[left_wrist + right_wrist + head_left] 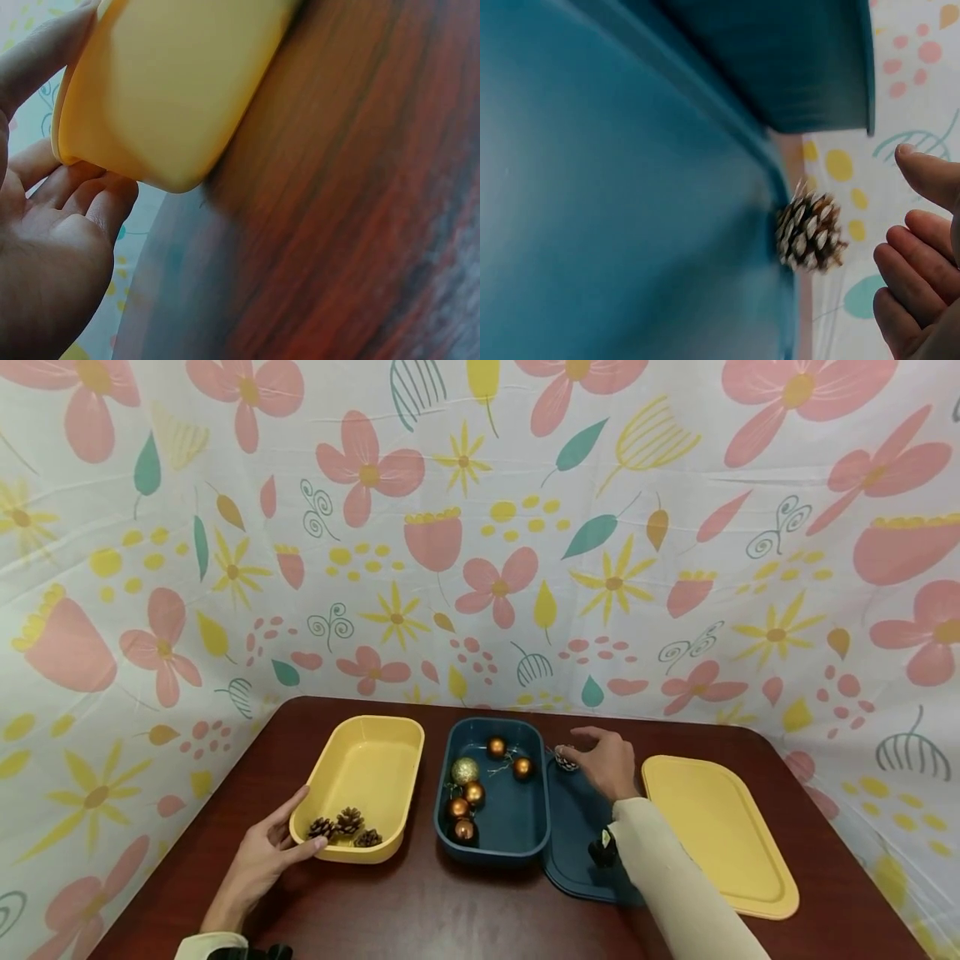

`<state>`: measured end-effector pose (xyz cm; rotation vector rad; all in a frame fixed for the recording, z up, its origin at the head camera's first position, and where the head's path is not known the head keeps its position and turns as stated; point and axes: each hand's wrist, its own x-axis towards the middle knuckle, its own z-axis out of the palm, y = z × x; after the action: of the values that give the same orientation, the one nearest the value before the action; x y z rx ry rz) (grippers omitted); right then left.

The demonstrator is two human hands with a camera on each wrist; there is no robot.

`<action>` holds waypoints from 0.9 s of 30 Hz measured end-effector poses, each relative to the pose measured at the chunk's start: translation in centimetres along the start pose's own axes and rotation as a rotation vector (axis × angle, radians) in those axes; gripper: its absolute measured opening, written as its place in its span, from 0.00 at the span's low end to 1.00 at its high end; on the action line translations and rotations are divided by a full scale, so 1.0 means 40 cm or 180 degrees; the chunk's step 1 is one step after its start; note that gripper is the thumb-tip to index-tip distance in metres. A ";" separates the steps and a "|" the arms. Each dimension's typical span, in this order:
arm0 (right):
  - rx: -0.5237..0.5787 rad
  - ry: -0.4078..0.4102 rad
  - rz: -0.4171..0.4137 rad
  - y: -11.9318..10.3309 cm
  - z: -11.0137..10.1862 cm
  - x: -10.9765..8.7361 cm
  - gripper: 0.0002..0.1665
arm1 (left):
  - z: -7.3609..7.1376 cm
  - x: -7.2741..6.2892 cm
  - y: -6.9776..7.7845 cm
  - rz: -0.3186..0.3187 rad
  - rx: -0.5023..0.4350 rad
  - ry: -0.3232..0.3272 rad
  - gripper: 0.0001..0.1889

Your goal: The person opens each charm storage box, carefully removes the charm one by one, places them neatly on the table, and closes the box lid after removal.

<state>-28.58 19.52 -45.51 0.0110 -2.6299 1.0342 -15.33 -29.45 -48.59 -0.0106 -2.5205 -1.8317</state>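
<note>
My left hand (258,856) grips the near left corner of a yellow plastic container (375,752), thumb at the front rim and fingers along the outer side; in the left wrist view those fingers (112,199) curl against its wall. Inside lie three pinecones (349,820). Over the far end of a dark blue lid (581,827) is my right hand (611,764), fingers spread. A white-tipped pinecone (811,231) rests at that lid's edge, apart from the right hand's fingertips in the right wrist view.
A dark blue container (517,827) between the hands holds several copper baubles (465,832) and a gold glitter bauble (465,769). At the right lies a yellow lid (720,827). Everything is on a dark red wooden table (390,910), with a flowered cloth (495,527) behind.
</note>
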 end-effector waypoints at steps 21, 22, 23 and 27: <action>0.0697 -0.0211 -0.0467 -0.135 -0.007 0.000 0.33 | -0.001 0.004 -0.007 0.0024 0.0024 0.0016 0.45; 0.0713 -0.0221 -0.0481 -0.144 -0.006 -0.001 0.33 | -0.001 0.004 -0.007 0.0024 0.0015 0.0014 0.45; 0.0729 -0.0235 -0.0492 -0.153 -0.004 -0.002 0.33 | -0.001 0.004 -0.007 0.0028 0.0006 0.0015 0.45; 0.0817 -0.0287 -0.0591 -0.196 0.001 -0.011 0.34 | 0.000 0.002 -0.008 0.0036 -0.0013 0.0017 0.45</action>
<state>-27.23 13.66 -40.49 0.3597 -2.4960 1.3219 -15.41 -29.55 -48.89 -0.0199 -2.5080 -1.8301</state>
